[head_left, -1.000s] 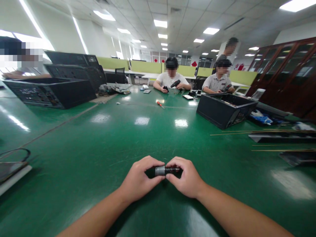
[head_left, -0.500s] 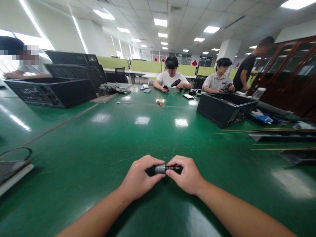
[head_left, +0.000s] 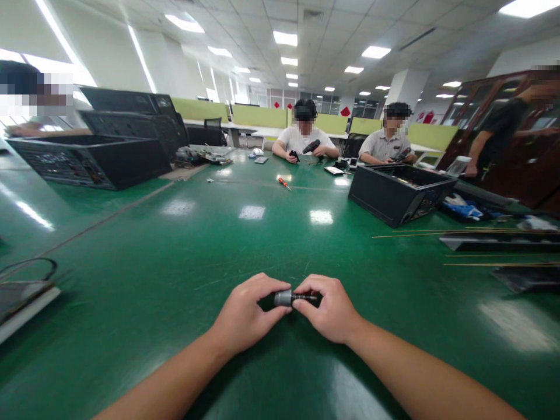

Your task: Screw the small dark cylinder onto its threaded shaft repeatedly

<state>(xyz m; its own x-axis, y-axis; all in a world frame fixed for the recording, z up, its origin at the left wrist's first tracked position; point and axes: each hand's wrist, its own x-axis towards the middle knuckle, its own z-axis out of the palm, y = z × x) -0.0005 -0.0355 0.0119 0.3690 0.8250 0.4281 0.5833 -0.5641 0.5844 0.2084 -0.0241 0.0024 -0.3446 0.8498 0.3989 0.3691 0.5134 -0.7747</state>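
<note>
- Location: cylinder (head_left: 283,298) over the table (head_left: 175,274); contact unclear to me.
- Grip: my left hand (head_left: 245,313) pinches the cylinder; my right hand (head_left: 331,308) closes on its shaft (head_left: 306,298).
- Handling: I judge it stiff, light, probably slick.
- Hold: the cylinder's curved sides and the shaft's base suit best.

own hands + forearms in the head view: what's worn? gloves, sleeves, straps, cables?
Left hand and right hand: bare, no gloves, no rings visible. Left forearm and right forearm: no sleeves, watch, straps, cables or markings visible, up to the frame edge.
</note>
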